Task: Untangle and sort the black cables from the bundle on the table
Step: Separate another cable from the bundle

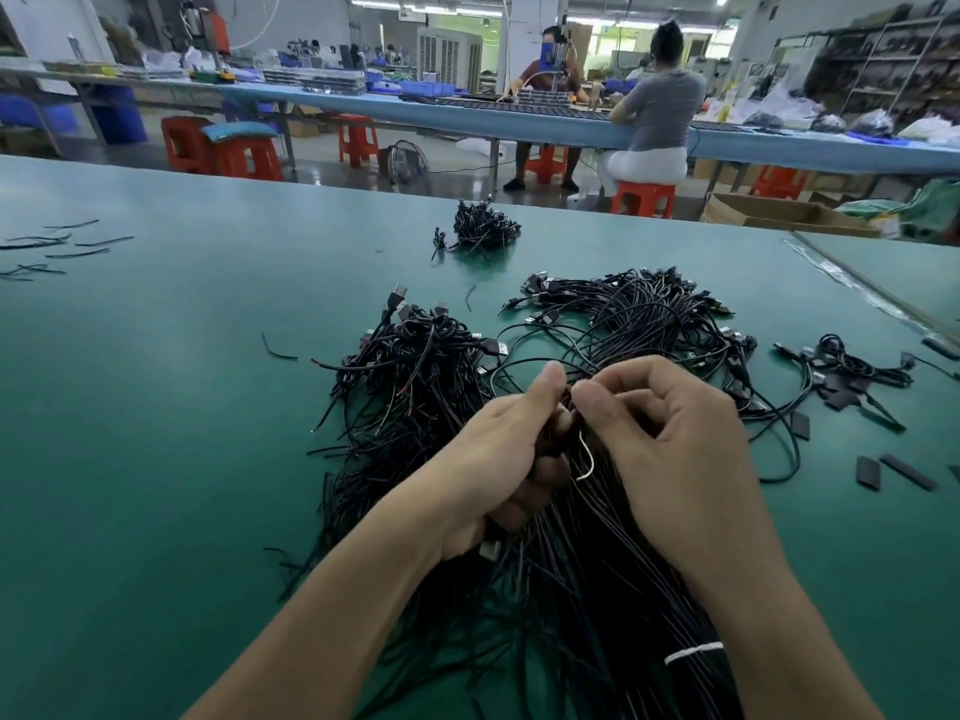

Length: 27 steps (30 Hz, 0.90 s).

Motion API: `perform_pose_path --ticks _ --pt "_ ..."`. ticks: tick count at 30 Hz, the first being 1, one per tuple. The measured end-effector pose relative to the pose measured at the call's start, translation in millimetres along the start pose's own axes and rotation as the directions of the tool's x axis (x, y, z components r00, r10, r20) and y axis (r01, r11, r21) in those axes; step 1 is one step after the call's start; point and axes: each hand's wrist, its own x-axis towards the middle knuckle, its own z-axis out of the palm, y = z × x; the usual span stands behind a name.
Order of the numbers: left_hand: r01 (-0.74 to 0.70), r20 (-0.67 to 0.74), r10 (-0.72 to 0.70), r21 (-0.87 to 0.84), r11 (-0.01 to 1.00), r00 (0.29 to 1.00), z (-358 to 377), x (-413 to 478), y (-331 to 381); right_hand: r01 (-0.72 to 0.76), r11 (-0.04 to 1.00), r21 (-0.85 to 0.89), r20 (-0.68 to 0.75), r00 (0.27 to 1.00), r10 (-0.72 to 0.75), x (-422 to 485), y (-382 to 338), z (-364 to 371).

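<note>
Your left hand [498, 449] is curled round the bundle [597, 563] of black cables, thumb up, with a plug showing under the heel of the palm. Your right hand [670, 439] meets it thumb to thumb, fingers curled, pinching the top end of a white tie [587, 459] that hangs loose in a hook between your hands. The bundle runs from your grip back toward you along the green table [156, 407], and a second tie [693, 653] wraps it near your right forearm.

Your hands and forearms cover the middle of the bundle, so you cannot tell how the cables cross under them.

Just left of your grip lies a tangled heap [415, 376] with bare wire ends and USB plugs sticking out; its strands touch the bundle. Beyond your hands a fan of cables [649, 314] spreads out, plugs at the far edge, loops trailing right. A small clump [483, 228] sits farther out, well apart. To the right lie another small clump [852, 363] and some short black sleeve pieces [867, 472]. Loose offcuts [57, 244] lie at the far left.

Past the table, two people sit on red stools [643, 199] at a blue bench [467, 114], and a cardboard box [779, 215] stands near the table's right corner.
</note>
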Motion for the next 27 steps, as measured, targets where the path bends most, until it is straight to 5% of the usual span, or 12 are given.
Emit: perform_pose_path --ticks 3,6,11,18,27 --pt "-0.148 -0.169 0.161 0.087 0.985 0.972 -11 3 1 -0.172 0.982 -0.075 0.074 0.981 0.178 -1 2 -10" --pt "-0.309 -0.354 0.374 0.229 0.923 0.857 -21 6 1 -0.209 0.883 -0.420 0.257 0.906 0.337 -5 1 -17" --pt "-0.244 -0.403 0.591 0.642 0.727 0.699 -20 6 -4 -0.115 0.724 -0.681 0.421 0.747 0.514 -17 10 10" --pt "-0.146 -0.430 0.505 0.636 0.758 0.748 -19 11 -10 -0.076 0.697 -0.713 0.449 0.713 0.538 -24 11 24" --pt "-0.225 -0.404 0.554 0.623 0.749 0.727 -22 13 -11 -0.064 0.731 -0.679 0.424 0.778 0.463 -17 8 6"
